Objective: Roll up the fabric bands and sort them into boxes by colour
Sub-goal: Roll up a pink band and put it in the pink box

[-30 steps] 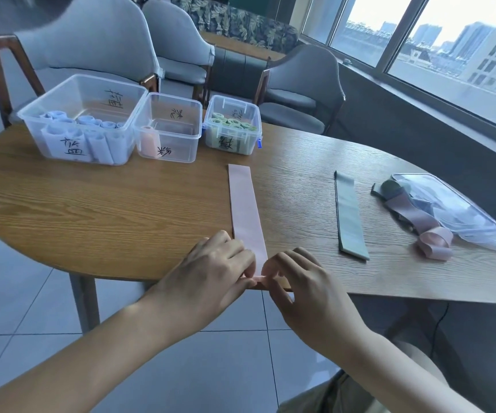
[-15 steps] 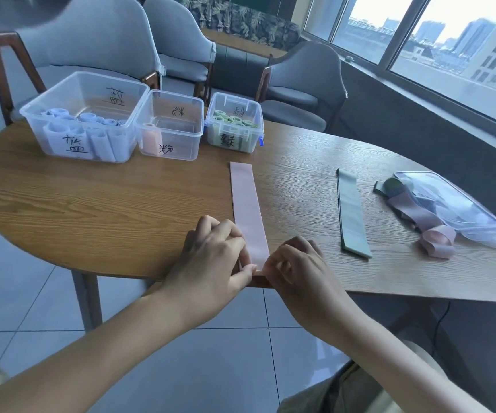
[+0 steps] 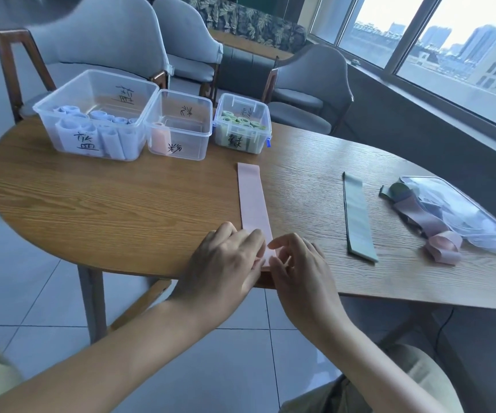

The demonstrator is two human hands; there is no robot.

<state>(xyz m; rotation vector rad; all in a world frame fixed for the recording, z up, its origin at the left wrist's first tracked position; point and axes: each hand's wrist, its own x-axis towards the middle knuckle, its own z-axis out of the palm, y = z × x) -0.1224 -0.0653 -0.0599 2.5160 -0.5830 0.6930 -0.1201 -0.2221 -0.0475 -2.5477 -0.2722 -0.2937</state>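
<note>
Pink band (image 3: 254,204) lies flat on the counter (image 3: 121,204), near end at the counter's front edge. Left hand (image 3: 225,263) and right hand (image 3: 297,263) both pinch that near end, grip curled on the fabric. Green band (image 3: 358,216) lies flat to the right. Blue box (image 3: 97,114), pink box (image 3: 181,123), green box (image 3: 242,123) stand at the far side.

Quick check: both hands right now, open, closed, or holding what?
Left hand: pinching the near end of the pink band.
Right hand: fingers curled on the same end.
</note>
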